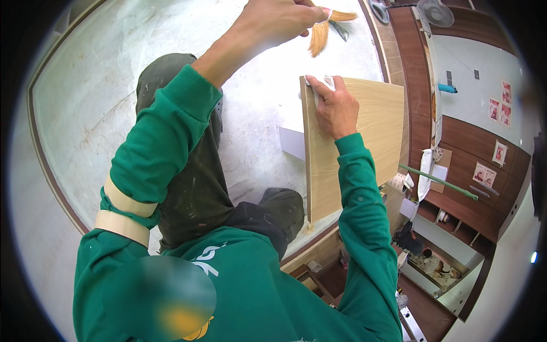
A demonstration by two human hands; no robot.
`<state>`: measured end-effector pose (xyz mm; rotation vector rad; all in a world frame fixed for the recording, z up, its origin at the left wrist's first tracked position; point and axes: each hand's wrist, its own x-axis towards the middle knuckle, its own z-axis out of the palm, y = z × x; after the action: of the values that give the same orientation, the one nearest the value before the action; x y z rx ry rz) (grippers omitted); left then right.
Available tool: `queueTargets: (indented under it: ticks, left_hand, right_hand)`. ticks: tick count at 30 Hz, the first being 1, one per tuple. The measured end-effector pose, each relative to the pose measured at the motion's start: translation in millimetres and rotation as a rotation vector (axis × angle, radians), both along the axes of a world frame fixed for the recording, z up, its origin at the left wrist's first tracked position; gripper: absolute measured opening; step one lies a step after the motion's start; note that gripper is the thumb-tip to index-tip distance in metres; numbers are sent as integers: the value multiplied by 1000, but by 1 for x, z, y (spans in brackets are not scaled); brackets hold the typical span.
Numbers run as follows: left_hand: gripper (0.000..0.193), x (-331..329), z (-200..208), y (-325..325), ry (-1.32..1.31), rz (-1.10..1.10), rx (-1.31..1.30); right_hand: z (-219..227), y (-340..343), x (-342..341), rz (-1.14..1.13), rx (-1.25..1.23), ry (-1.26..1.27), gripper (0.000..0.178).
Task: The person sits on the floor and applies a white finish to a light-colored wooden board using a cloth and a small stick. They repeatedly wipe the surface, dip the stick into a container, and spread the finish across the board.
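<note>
My left hand (279,23) reaches out at the top of the view, its fingers curled together. Whatever they may pinch is hidden or too small to name. Just beyond the fingertips is a brush-like bundle of straw bristles (320,39), with a small dark piece (340,31) beside it. A flat wood-grain board (373,117) stands at my right with its narrow edge toward me. Against its far top corner, my right hand (337,111) grips a crumpled white cloth (327,84), thumb and fingers bent over the edge.
Two beige bands (122,228) circle my left sleeve. A pale panel (292,142) sits beside the board over a whitish, dusty floor (250,97). Past the board, a green pole (439,181) slants near brown cabinets (476,145). A fan (437,12) stands at the far right.
</note>
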<state>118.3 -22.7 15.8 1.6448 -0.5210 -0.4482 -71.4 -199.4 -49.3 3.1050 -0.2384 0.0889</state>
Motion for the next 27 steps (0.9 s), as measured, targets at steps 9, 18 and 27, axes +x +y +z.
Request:
queueTargets:
  ticks: [9, 18, 27]
  left_hand:
    - [33, -5, 11, 8, 14, -7, 8]
    - [32, -2, 7, 6, 10, -1, 2]
    - [30, 2, 1, 2, 32, 21, -29]
  right_hand:
    - [2, -2, -2, -6, 27, 19, 43]
    - [0, -1, -16, 12, 29, 10, 46]
    - [27, 7, -36, -24, 217, -9, 38]
